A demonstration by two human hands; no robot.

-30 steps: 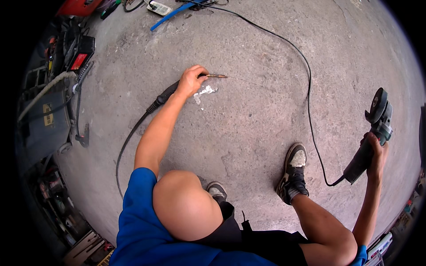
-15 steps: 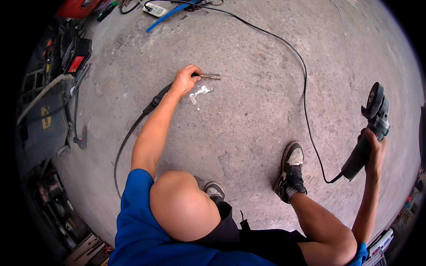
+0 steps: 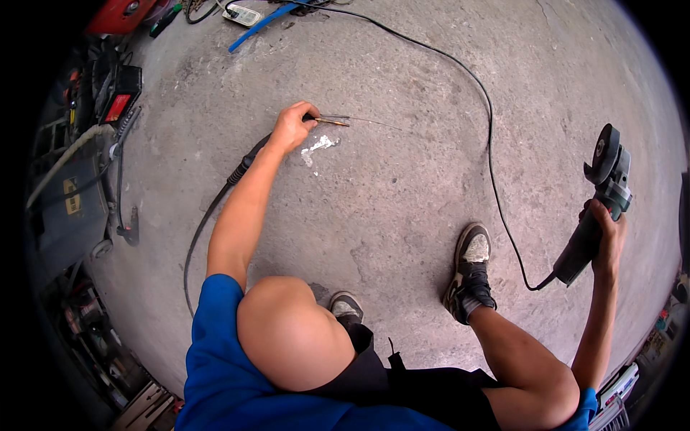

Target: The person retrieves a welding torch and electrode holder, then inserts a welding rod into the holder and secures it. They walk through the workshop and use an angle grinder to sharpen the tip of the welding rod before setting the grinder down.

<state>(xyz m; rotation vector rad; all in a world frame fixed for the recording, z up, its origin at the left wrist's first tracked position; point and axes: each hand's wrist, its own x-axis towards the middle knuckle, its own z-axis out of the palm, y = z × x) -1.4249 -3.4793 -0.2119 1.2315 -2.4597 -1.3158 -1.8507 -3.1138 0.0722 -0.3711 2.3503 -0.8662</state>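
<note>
My left hand [image 3: 292, 126] is closed around a black-handled welding electrode holder [image 3: 257, 149], low over the concrete floor. Two slim prongs, one copper-coloured, stick out beyond the fingers to the right, and a thin rod or wire [image 3: 375, 123] runs on from them. A thick black cable [image 3: 208, 212] trails from the handle's ribbed end back toward me. Off to the right, my right hand [image 3: 609, 231] grips the body of a dark angle grinder [image 3: 591, 233]. Its disc [image 3: 606, 152] and guard point away from me, and the fingers are partly hidden behind the body.
The grinder's power cord [image 3: 491, 136] loops across the floor to a white power strip [image 3: 241, 15] beside a blue bar [image 3: 262, 27]. Tools and a dark case [image 3: 68, 208] line the left side. My shoes [image 3: 471, 269] stand below; a white patch [image 3: 318, 147] marks the floor.
The whole view has shifted slightly. Both hands keep their grips, on the electrode holder and the angle grinder, in nearly the same places.
</note>
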